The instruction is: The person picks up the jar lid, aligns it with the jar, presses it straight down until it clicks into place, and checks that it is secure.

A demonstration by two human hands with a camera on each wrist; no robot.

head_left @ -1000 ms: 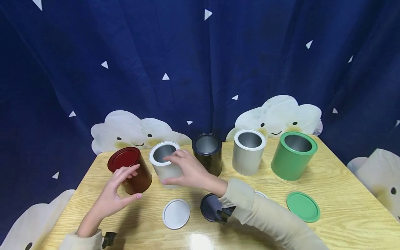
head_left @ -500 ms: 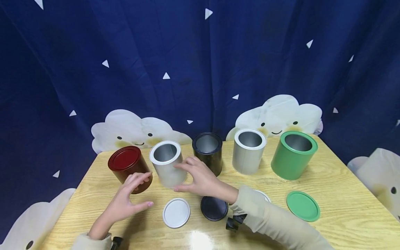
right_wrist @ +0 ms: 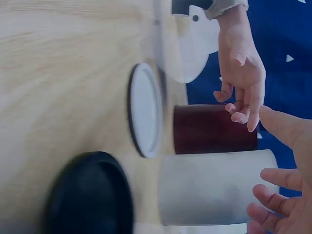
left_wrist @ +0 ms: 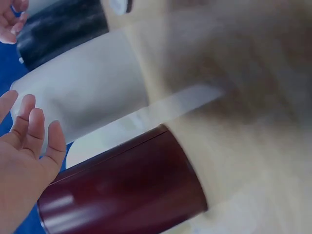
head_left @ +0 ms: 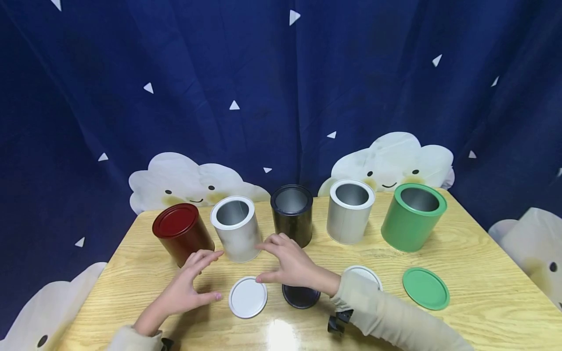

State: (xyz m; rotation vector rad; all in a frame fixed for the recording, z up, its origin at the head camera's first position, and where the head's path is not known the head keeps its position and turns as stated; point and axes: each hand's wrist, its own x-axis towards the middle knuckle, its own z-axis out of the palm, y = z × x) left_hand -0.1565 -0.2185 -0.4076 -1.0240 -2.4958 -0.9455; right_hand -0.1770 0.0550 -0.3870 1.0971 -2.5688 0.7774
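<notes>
My left hand [head_left: 186, 285] hovers in front of the dark red can [head_left: 184, 239], fingers spread and holding nothing. Slightly to its right, my right hand [head_left: 291, 263] also has its thumb and fingers apart, with nothing in them. Between the two lies a flat white lid [head_left: 248, 298], its upper edge close to the right thumb. Behind it an open-topped white can [head_left: 239, 241] stands upright. Under the right hand a black lid [head_left: 301, 296] is partly covered. In the left wrist view the fingers [left_wrist: 35, 129] overlap the white can. The red can has its lid on.
A black can [head_left: 292, 226], another white can [head_left: 349, 224] and a green can [head_left: 410, 226] stand open-topped along the back. A second white lid [head_left: 364, 274], partly behind the right sleeve, and a green lid [head_left: 426, 288] lie on the wooden table [head_left: 491, 292]. Behind hangs a blue curtain [head_left: 263, 73].
The right hand has drawn away from the left white can, down and to the right. The left hand has moved right and down, off the red can, toward the white lid.
</notes>
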